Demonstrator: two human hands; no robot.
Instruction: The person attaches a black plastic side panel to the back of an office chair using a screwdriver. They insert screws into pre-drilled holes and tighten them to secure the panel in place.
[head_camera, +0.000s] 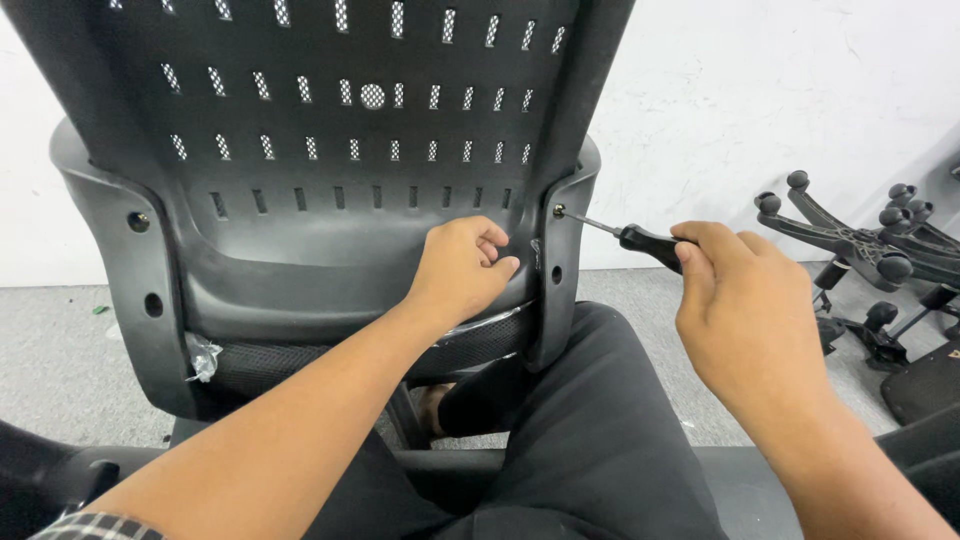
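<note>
Left hand (462, 268): curled into a loose fist, knuckles against the lower part of the chair back (330, 180), just left of the right bracket; whether it grips anything, I cannot tell.
Right hand (745, 315): fingers closed around the black handle of a screwdriver (630, 236), held near the right of the scene.
Screwdriver: thin metal shaft runs left and slightly up; its tip sits in a screw (558, 210) at the top of the right bracket.
Right bracket (560, 270): dark grey plastic upright on the right edge of the chair back, with 1 open hole below the screw.
Left bracket (135, 280): matching upright at the left, showing 1 screw and 1 open hole.
Chair back: black plastic with rows of small slots, standing upright near the person.
Floor (60, 350): grey carpet, with a small green scrap far left.
Wall (760, 90): white, scuffed, at the far side.
Far right: black 5-arm chair bases (860, 250) with castors lying on the floor.
Near: the person's legs in dark trousers (590, 420).
</note>
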